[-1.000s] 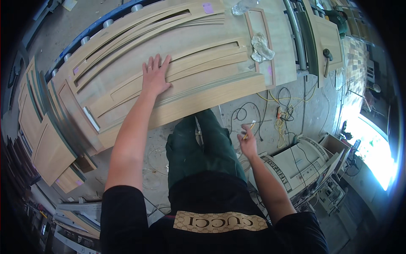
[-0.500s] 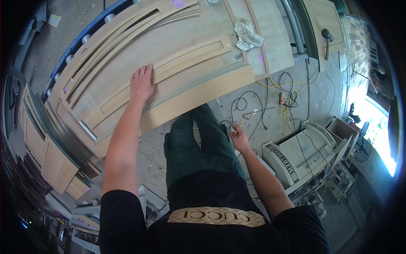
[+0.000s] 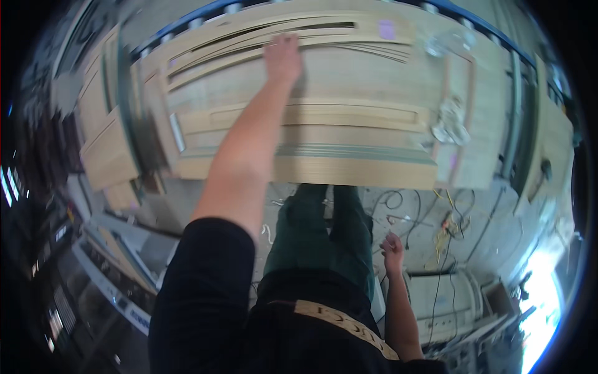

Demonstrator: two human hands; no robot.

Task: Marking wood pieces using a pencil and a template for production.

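Reaching far across the pale wooden door panel point(image 3: 311, 112) lying flat on the bench, the left hand point(image 3: 282, 57) presses open-palmed near its far edge, while the right hand point(image 3: 392, 252) hangs loosely curled, apparently empty

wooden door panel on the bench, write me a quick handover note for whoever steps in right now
Left hand: stretched out, palm flat on the far part of the pale wooden door panel, holding nothing.
Right hand: hanging low by the right leg, off the panel; the blur hides whether it holds anything.
Things: the panel lies flat on the bench with loose wooden strips along its far edge. A crumpled pale rag sits at the right end. Cables lie on the floor below.
Done: panel laid out flat.
Left: cannot tell from this view.
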